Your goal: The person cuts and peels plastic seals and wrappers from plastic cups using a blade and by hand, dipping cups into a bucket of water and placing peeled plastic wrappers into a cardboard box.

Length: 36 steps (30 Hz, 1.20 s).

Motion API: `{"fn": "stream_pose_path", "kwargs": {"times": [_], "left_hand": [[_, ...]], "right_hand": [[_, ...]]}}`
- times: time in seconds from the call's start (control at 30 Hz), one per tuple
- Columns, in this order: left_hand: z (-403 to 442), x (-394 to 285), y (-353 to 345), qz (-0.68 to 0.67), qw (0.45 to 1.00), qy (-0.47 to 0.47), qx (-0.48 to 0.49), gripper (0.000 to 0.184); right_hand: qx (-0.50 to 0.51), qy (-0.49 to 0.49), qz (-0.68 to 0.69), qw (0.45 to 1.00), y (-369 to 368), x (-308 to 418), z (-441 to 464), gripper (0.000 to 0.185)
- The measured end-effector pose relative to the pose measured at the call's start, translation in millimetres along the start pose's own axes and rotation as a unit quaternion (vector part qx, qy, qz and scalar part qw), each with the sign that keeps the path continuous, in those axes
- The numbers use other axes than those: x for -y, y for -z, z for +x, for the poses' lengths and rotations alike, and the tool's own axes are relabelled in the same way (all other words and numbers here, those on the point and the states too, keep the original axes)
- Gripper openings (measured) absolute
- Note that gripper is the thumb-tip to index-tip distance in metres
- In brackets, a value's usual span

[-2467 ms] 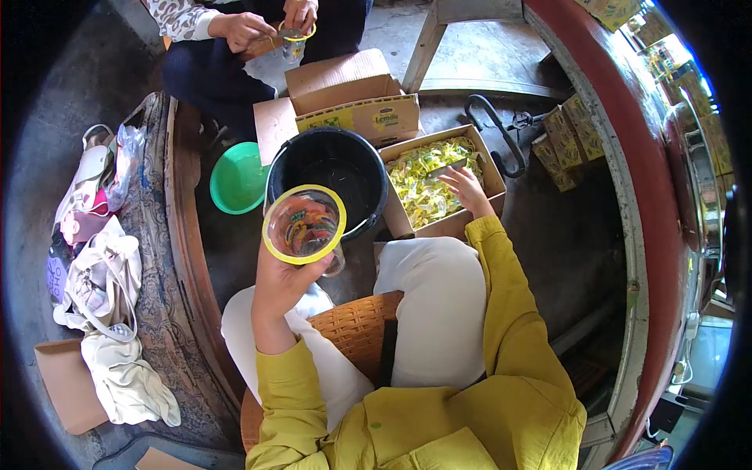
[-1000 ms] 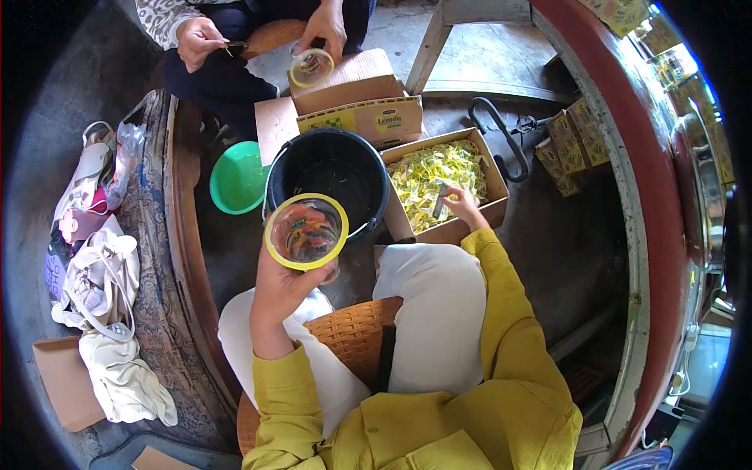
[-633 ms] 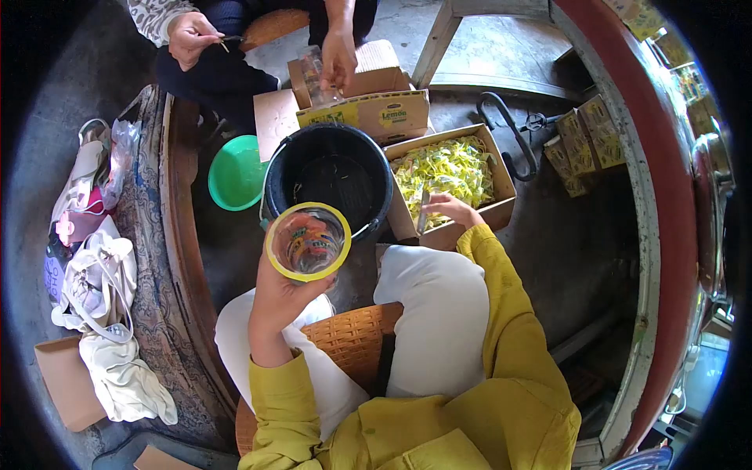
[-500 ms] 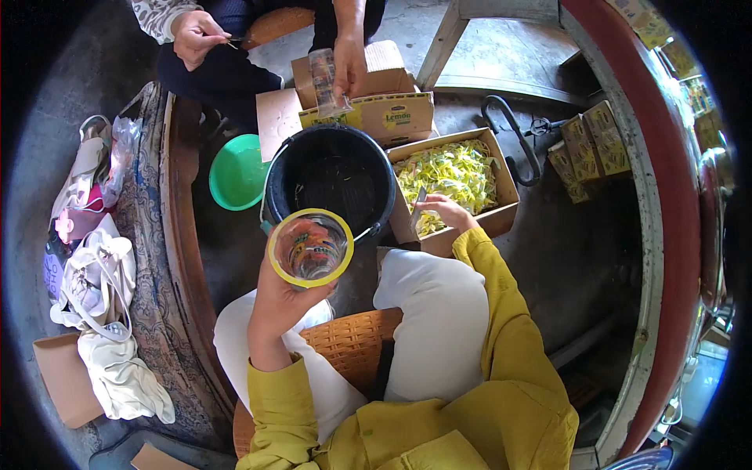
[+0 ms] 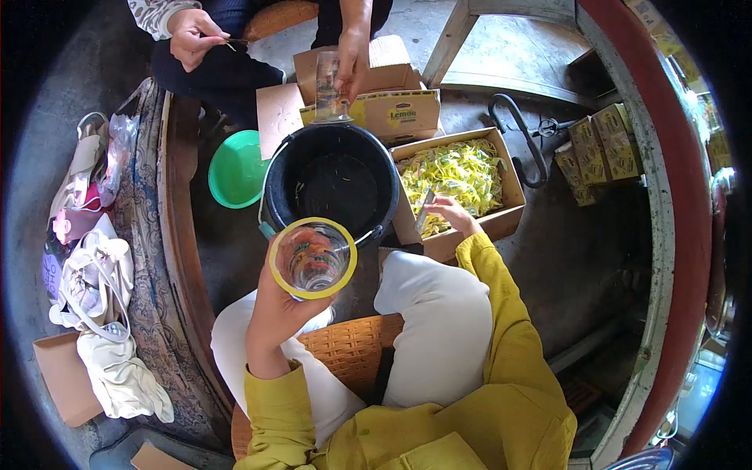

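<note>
My left hand [image 5: 278, 313] is wrapped round a clear plastic cup [image 5: 315, 262] with a yellow rim, its mouth facing up at the camera. The cup is in front of the near edge of a black bucket [image 5: 274, 168]. My right hand [image 5: 456, 214] pinches a thin grey blade-like tool [image 5: 424, 211] at the near left part of a cardboard box [image 5: 513, 217]. Yellow and green strips [image 5: 458, 176] fill that box. Across from me, a person's hand [image 5: 352, 63] holds another clear cup [image 5: 328, 86] above the bucket's far rim.
The person's other hand [image 5: 196, 37] pinches a small dark tool. An open lemon-printed carton [image 5: 403, 116] stands behind the bucket, with a green basin [image 5: 236, 170] to its left. Bags [image 5: 98, 274] lie at far left. Small yellow boxes [image 5: 599, 149] and a curved black bar [image 5: 523, 141] are right.
The other person's cup has moved from their lap to above the bucket's far side. My right hand has shifted left and nearer with its tool. My left hand keeps the cup, now slightly lower in view.
</note>
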<state>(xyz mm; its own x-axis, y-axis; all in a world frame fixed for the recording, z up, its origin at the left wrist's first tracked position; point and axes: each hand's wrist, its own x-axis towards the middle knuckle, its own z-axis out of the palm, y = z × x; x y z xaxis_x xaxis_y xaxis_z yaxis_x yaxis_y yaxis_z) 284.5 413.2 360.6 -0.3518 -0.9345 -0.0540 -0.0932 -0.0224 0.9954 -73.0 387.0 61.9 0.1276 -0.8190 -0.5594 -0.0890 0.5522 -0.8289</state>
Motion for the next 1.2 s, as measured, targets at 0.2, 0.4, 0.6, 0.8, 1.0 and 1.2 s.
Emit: {"fn": "stream_pose_path", "kwargs": {"times": [0.2,0.4,0.6,0.8,1.0,1.2], "left_hand": [[0.2,-1.9,-0.5,-0.013,1.000,-0.015,-0.005,0.065],[1.6,-0.5,-5.0,-0.080,0.995,-0.063,-0.003,0.065],[-2.2,-37.6,-9.6,-0.015,0.981,-0.191,-0.036,0.063],[-16.2,-67.0,-3.9,0.016,0.960,-0.274,-0.053,0.059],[27.7,-32.9,39.2,0.357,0.899,-0.247,-0.057,0.054],[69.6,-16.9,58.6,0.617,0.756,-0.214,0.042,0.059]], "right_hand": [[-0.181,0.106,0.084,0.974,15.0,-9.1,-2.4,0.009],[-0.319,0.046,0.244,0.915,25.8,71.8,-54.1,0.017],[-0.200,0.113,0.470,0.852,-14.8,178.0,-140.2,0.010],[-0.040,0.204,0.619,0.758,-103.9,219.9,-205.4,0.004],[-0.076,0.218,0.679,0.697,-147.9,199.7,-190.0,0.003],[-0.080,0.235,0.666,0.703,-138.7,185.2,-172.6,0.006]]}}
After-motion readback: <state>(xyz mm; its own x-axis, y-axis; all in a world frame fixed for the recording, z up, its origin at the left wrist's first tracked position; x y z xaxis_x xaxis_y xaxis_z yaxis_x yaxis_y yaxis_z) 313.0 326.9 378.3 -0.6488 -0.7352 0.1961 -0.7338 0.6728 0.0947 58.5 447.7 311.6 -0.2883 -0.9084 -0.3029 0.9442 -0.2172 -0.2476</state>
